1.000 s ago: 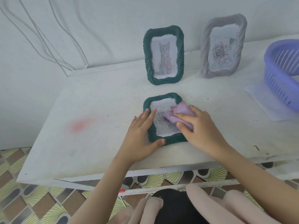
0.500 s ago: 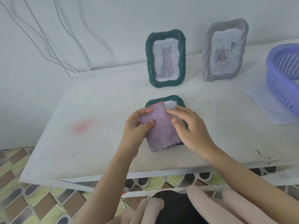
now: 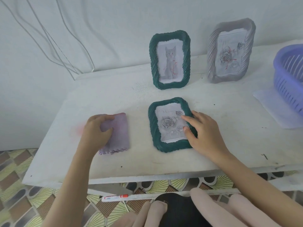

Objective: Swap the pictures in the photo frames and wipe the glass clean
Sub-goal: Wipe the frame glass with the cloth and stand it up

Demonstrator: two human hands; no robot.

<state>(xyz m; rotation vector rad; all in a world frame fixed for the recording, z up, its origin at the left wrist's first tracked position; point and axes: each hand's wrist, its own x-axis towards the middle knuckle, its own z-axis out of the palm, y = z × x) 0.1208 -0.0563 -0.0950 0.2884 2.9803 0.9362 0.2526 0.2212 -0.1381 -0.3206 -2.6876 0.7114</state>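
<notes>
While flat, rope-twist green frame [image 3: 170, 145] under slack right hand [image 3: 207, 133]; left hand [image 3: 94, 134] tight around lilac cloth [image 3: 121, 134].

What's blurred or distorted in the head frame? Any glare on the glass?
Head view: soft overall, worst at the right, where the grey frame and basket smear and lean, likely from the wide lens; flat light, faint shadows; no glare on the lying frame; cloth looks fuzzy.

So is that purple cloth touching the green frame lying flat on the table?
Apart. The head view shows a strip of bare table between the purple cloth, gripped by the left hand, and the flat green frame.
</notes>
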